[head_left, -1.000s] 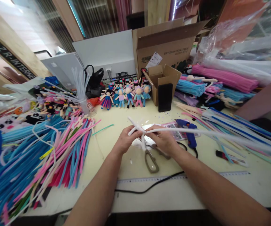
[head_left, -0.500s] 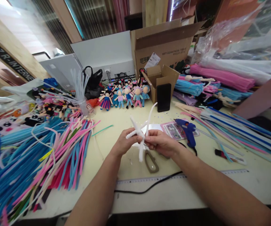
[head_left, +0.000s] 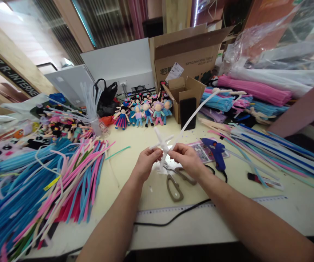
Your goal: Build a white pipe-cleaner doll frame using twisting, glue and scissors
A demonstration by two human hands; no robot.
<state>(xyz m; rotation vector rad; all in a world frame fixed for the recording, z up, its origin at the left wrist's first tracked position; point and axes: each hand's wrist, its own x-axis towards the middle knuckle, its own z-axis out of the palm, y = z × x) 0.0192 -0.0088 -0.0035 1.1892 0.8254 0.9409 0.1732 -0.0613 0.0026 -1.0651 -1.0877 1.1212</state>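
Both hands pinch a white pipe-cleaner figure (head_left: 162, 145) just above the pale table (head_left: 227, 214): the left hand (head_left: 146, 163) closes thumb and fingers on its crossed arms, the right hand (head_left: 187, 158) nips the stem, from which a long white strand (head_left: 197, 109) rises up and to the right. Forearms reach in from the near edge. Scissors (head_left: 176, 182) lie directly beneath, a blue glue gun (head_left: 215, 151) just to the right. Behind stand small dolls (head_left: 143, 111) and a cardboard box (head_left: 189, 54) with print too small to read; a sign (head_left: 6, 72) at left reads "DZR-INTERNE".
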